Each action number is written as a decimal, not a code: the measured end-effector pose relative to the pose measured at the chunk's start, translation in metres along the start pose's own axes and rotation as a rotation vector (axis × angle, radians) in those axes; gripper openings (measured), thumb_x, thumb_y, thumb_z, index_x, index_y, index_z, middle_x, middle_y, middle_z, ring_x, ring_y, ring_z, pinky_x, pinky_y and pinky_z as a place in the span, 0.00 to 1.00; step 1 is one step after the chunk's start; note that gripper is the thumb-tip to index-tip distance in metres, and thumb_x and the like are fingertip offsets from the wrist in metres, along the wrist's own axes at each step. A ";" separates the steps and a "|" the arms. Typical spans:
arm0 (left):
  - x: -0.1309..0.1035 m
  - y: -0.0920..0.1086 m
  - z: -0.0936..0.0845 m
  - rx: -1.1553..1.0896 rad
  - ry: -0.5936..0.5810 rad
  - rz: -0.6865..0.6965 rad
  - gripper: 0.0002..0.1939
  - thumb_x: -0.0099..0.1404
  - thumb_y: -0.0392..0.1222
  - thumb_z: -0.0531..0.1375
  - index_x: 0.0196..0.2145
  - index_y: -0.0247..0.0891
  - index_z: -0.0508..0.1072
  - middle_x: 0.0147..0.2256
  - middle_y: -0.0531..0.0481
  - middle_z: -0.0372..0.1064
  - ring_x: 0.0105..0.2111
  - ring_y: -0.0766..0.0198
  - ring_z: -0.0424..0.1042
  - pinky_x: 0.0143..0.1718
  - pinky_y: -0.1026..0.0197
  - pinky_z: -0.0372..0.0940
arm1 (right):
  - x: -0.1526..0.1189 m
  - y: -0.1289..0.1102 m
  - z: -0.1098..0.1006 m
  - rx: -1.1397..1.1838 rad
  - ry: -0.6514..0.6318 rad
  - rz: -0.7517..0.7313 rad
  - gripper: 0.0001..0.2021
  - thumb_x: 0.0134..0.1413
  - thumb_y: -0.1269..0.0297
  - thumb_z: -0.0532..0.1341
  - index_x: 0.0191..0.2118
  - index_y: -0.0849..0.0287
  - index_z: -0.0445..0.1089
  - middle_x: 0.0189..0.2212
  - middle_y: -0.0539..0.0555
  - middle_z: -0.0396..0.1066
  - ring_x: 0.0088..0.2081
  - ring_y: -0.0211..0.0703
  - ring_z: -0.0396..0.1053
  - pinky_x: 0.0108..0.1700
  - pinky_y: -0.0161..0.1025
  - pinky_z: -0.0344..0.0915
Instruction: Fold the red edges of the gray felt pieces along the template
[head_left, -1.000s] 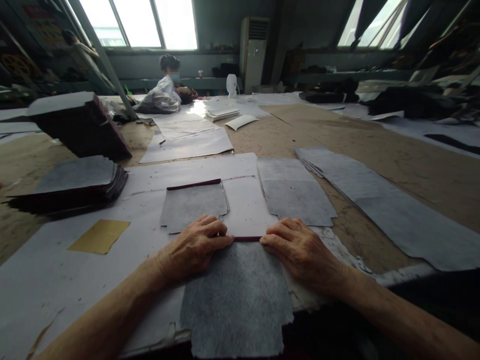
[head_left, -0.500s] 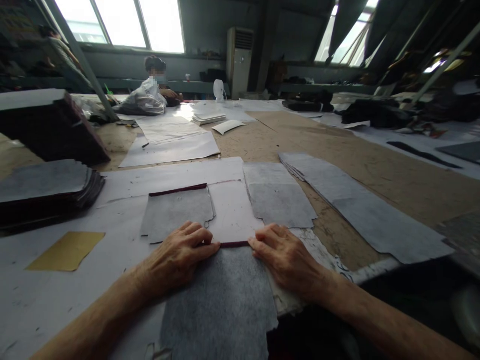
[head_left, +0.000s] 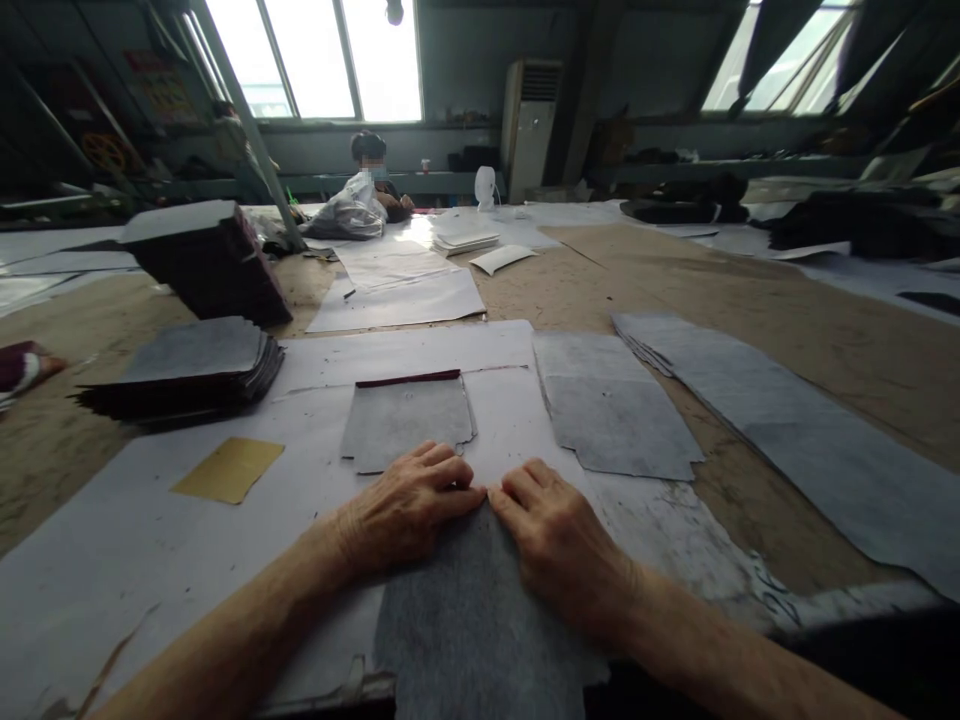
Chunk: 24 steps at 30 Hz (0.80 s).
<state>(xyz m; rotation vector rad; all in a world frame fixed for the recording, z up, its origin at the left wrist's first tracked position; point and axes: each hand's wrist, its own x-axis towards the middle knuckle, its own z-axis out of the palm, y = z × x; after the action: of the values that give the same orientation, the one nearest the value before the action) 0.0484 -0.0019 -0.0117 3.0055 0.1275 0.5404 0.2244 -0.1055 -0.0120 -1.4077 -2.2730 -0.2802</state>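
Right hand [head_left: 562, 540] closed in on the left hand [head_left: 420, 505]

Since the earlier frames, the gap between the fingertips had shrunk to almost nothing, covering the maroon edging that had shown there. Both hands were curled, fingertips down on the top edge of a grey piece [head_left: 480, 620]; whether they pinched or only pressed it, I could not tell. Its upper end lay on a white sheet [head_left: 307, 420], its lower end running out over the near edge of the table [head_left: 675, 260]. It looked light, thin and soft, with a matt face unlikely to slip. Its loose end would probably sag if lifted, so the top edge, taken near both ends, seemed the best hold. Just beyond the left hand lay a maroon-edged piece [head_left: 409, 415].
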 end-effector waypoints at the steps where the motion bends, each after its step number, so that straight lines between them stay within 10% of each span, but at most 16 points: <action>1: -0.001 -0.001 -0.001 -0.023 0.006 -0.001 0.18 0.59 0.26 0.50 0.45 0.37 0.67 0.36 0.46 0.64 0.35 0.62 0.59 0.39 0.56 0.59 | 0.000 -0.003 0.002 -0.050 -0.015 -0.037 0.14 0.46 0.82 0.50 0.35 0.69 0.70 0.29 0.60 0.65 0.32 0.46 0.59 0.34 0.42 0.64; 11: -0.033 -0.011 -0.018 -0.157 0.172 -0.083 0.16 0.63 0.27 0.48 0.43 0.35 0.70 0.33 0.46 0.66 0.33 0.64 0.62 0.34 0.61 0.64 | 0.000 0.006 0.001 0.006 -0.015 -0.100 0.21 0.46 0.82 0.48 0.47 0.69 0.66 0.30 0.58 0.65 0.33 0.45 0.59 0.37 0.41 0.65; 24: -0.032 -0.010 -0.013 0.054 0.070 0.001 0.12 0.62 0.29 0.49 0.42 0.31 0.67 0.35 0.45 0.65 0.35 0.60 0.60 0.37 0.55 0.60 | 0.031 -0.004 -0.007 -0.094 -0.208 -0.167 0.14 0.42 0.78 0.55 0.37 0.67 0.70 0.31 0.58 0.65 0.33 0.48 0.59 0.33 0.44 0.63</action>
<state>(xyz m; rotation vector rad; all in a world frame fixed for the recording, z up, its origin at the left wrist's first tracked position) 0.0134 0.0059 -0.0117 3.0400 0.1479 0.6529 0.2108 -0.0858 0.0092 -1.3497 -2.5840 -0.3100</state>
